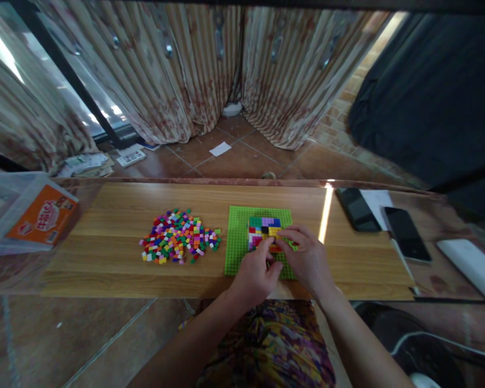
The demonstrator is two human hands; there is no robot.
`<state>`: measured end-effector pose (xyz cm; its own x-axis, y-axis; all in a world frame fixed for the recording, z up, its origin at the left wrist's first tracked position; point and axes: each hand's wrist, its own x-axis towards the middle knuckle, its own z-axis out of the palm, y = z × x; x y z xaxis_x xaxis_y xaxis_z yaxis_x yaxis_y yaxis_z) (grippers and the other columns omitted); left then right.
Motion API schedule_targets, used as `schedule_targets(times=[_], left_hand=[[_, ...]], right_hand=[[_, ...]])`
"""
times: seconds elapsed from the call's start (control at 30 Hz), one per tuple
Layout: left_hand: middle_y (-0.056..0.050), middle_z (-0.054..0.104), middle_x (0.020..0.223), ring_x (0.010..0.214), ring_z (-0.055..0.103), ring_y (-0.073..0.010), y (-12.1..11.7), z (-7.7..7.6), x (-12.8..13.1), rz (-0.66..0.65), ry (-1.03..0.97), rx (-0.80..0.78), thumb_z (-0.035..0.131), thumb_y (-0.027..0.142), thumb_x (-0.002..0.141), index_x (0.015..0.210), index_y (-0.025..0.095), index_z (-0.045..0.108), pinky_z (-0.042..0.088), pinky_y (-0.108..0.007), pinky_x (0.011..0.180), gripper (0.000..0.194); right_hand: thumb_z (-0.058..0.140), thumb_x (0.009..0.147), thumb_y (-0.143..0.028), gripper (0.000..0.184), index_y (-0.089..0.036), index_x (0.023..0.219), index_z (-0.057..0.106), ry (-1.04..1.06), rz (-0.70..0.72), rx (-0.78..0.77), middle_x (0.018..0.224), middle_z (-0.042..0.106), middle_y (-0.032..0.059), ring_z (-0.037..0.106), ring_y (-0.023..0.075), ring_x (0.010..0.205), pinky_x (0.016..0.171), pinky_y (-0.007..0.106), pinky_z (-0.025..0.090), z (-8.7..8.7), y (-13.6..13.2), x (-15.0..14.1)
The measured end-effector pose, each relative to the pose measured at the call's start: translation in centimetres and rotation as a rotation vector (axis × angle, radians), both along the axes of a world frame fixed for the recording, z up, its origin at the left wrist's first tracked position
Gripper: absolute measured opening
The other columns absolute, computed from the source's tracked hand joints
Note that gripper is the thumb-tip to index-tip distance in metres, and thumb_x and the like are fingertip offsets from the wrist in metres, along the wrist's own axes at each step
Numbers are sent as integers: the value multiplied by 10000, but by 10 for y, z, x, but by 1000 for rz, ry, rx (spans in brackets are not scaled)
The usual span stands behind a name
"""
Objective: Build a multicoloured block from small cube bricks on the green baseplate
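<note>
A green baseplate (238, 242) lies on the wooden board (117, 258), with a patch of small coloured bricks (264, 223) built on it. My left hand (256, 275) sits at the plate's front edge, fingers curled and pinched at the patch's lower edge. My right hand (307, 258) rests over the plate's right half, fingers bent and pressing down on the bricks beside the left fingertips. What the fingertips hold is hidden. A loose pile of small coloured bricks (178, 237) lies to the left of the plate, apart from both hands.
A clear plastic tub with an orange box (40, 218) stands at the far left. Two dark phones (358, 209) (406, 233) and a white object (471, 267) lie at the right. Curtains (165, 70) hang beyond the table, above a tiled floor (242, 153).
</note>
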<state>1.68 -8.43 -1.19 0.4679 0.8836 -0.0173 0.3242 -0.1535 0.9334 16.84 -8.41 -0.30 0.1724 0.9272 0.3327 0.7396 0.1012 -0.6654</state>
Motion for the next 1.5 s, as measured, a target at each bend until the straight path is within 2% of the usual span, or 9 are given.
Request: schedule_targets(times=[0.17,0.33,0.63,0.93,1.07,1.17,1.3,1.37,1.5], left_hand=[[-17,686,775,633,623,-153,-2,0,0,3,54,33,540,204,850,1358,133,442,473,-265,617,522],[-33,696,804,687,645,-177,-5,-1,1,-14,148,120,528,202,857,1375,128,415,502,-291,679,536],[-90,701,857,796,681,-242,-4,1,6,-47,313,210,477,230,884,1392,102,379,545,-358,748,533],[-128,707,927,826,685,-257,-4,-2,10,-46,406,268,462,236,894,1400,86,367,552,-367,738,537],[-120,710,925,824,681,-249,-4,1,7,-48,366,251,484,214,881,1400,83,372,548,-365,754,547],[-63,709,866,782,672,-203,-10,4,-8,-5,267,235,496,197,883,1392,131,396,536,-323,768,523],[-34,701,848,763,657,-160,-23,8,-51,130,198,213,506,211,899,1281,174,514,515,-271,748,383],[-28,695,843,750,649,-148,-29,9,-81,253,218,192,522,229,898,1196,184,565,505,-251,719,305],[-23,687,832,706,634,-141,-34,2,-142,583,350,175,521,235,891,1016,186,624,486,-243,669,169]], right_hand=[[635,815,-411,268,-201,953,728,311,-89,-94,907,691,63,636,163,722,655,317,537,-11,-3,4],[686,748,-407,327,-172,973,717,540,-141,-168,915,728,74,656,172,742,690,331,560,-15,2,-1],[735,664,-346,290,-175,897,713,714,-187,-210,856,739,48,675,164,708,670,310,572,-10,9,-7],[768,633,-351,305,-170,870,705,777,-196,-183,831,739,48,686,175,724,690,332,579,-10,10,-10],[786,618,-354,328,-166,874,709,834,-176,-198,839,737,50,677,167,730,702,327,572,-11,10,-9],[801,614,-394,368,-167,892,717,890,-206,-194,840,731,49,659,153,716,650,295,553,-10,8,-7],[788,663,-412,316,-192,885,737,894,-273,-137,816,714,28,597,103,653,555,215,484,-3,0,-1],[795,665,-401,275,-200,845,745,882,-313,-121,783,699,13,571,88,635,545,195,468,-2,-6,3],[810,660,-386,263,-209,846,755,864,-351,-166,811,696,9,574,87,663,564,183,482,-10,-16,8]])
